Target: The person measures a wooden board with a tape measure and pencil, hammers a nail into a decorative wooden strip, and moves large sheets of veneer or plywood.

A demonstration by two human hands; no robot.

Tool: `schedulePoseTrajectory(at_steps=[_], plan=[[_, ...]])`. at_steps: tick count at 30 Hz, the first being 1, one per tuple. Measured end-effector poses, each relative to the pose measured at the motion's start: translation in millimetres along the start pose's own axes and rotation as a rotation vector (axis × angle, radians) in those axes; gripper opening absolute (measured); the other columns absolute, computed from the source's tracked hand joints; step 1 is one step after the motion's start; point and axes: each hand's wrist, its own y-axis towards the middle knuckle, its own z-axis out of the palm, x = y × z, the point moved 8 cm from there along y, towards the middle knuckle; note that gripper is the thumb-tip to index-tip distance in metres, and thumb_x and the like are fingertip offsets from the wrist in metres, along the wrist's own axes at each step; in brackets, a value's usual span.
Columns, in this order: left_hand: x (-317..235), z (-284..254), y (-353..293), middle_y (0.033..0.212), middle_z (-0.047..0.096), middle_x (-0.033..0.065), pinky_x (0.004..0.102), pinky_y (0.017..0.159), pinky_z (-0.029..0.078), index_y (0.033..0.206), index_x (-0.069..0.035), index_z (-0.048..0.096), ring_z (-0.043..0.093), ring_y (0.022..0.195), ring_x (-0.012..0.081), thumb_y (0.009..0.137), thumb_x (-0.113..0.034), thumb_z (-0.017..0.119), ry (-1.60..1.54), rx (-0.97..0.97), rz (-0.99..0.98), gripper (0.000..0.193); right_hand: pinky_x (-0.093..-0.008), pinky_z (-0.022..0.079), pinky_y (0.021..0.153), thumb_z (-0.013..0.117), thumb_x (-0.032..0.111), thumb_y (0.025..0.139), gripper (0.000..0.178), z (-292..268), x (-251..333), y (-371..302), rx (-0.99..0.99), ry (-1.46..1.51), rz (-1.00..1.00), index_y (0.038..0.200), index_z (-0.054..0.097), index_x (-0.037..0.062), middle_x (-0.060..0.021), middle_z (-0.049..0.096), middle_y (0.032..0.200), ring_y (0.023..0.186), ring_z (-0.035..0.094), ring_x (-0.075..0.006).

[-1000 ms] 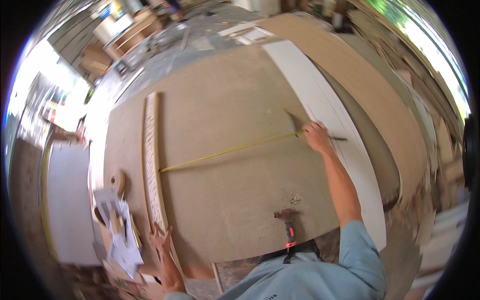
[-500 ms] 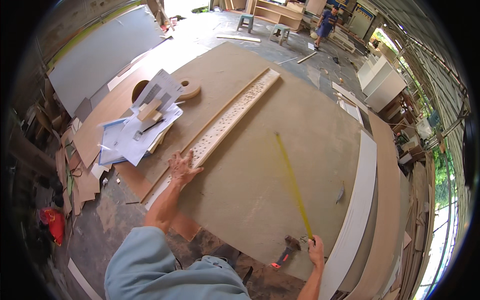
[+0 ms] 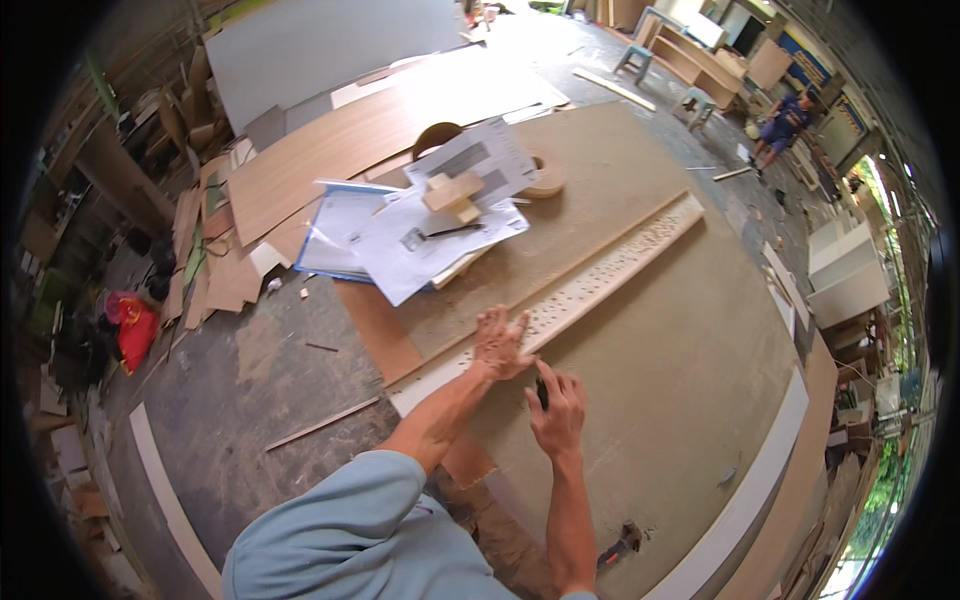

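My left hand (image 3: 500,345) lies with spread fingers on a long pale board (image 3: 600,278) dotted with many small holes. A thin wooden strip (image 3: 585,247) runs along the board's far side. My right hand (image 3: 561,412), close beside the left, is closed round a dark tape measure (image 3: 542,393), mostly hidden by the fingers; no yellow blade shows now. Under the board is a large brown sheet (image 3: 680,360). A hammer (image 3: 622,543) rests on that sheet's near edge, by my right forearm.
Left of the board lie papers (image 3: 385,255) with a pen (image 3: 455,231) and wood blocks (image 3: 455,193), beside a roll of edging (image 3: 545,177). White strips (image 3: 745,490) line the right edge. Scraps (image 3: 215,250) and a red bag (image 3: 132,330) are on the left floor. A person (image 3: 785,130) stands far right.
My right hand has swung left and forward from the sheet's near right edge to beside my left hand. The extended yellow blade is out of sight. The view has turned left.
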Motion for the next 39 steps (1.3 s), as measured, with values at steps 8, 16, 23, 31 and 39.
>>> schedulePoseTrajectory(at_steps=[8, 16, 23, 31, 39], plan=[[-9, 29, 4, 0.142, 0.027, 0.0303, 0.0551, 0.110, 0.013, 0.144, -0.014, 0.034, 0.022, 0.135, 0.0436, 0.069, -0.059, 0.066, 0.101, -0.173, 0.155, 0.093, -0.0407, 0.038, 0.091, 0.059, 0.007, 0.071, 0.030, 172, 71, 132, 0.323, -0.212, -0.569, 0.100, 0.063, 0.0134, -0.0029, 0.061, 0.106, 0.110, 0.050, -0.0241], [-4, 6, 10, 0.128, 0.037, 0.0323, 0.0524, 0.103, 0.024, 0.141, -0.006, 0.037, 0.034, 0.124, 0.0423, 0.073, -0.054, 0.065, 0.122, -0.084, 0.096, 0.088, -0.0421, 0.036, 0.098, 0.067, 0.017, 0.072, 0.030, 105, 69, 127, 0.016, -0.063, -0.269, 0.101, 0.066, 0.0099, -0.0070, 0.061, 0.114, 0.120, 0.047, -0.0280], [-12, -12, 14, 0.122, 0.037, 0.0290, 0.0480, 0.093, 0.027, 0.140, -0.003, 0.038, 0.032, 0.115, 0.0393, 0.070, -0.054, 0.066, 0.050, -0.025, 0.156, 0.091, -0.0511, 0.027, 0.105, 0.068, 0.034, 0.080, 0.056, -16, -168, -232, -0.476, -0.798, 1.206, 0.124, 0.052, 0.0024, -0.0219, 0.048, 0.131, 0.125, 0.040, -0.0391], [0, -1, 90, 0.133, 0.034, 0.0300, 0.0554, 0.102, 0.023, 0.147, -0.007, 0.021, 0.035, 0.124, 0.0407, 0.076, -0.060, 0.061, -0.048, 0.075, 0.353, 0.097, -0.0498, 0.042, 0.091, 0.058, 0.038, 0.088, 0.056, -64, -166, -435, -0.270, -0.602, 1.713, 0.128, 0.045, 0.0023, -0.0210, 0.052, 0.121, 0.110, 0.054, -0.0332], [-11, 34, 134, 0.150, 0.011, 0.0288, 0.0602, 0.110, 0.006, 0.146, -0.004, 0.023, -0.001, 0.142, 0.0397, 0.075, -0.063, 0.061, -0.104, 0.222, 0.273, 0.099, -0.0358, 0.047, 0.051, 0.055, 0.007, 0.081, 0.019, 14, -161, -359, -1.397, 1.081, 1.367, 0.100, 0.050, 0.0069, -0.0023, 0.046, 0.063, 0.049, 0.050, -0.0188]])
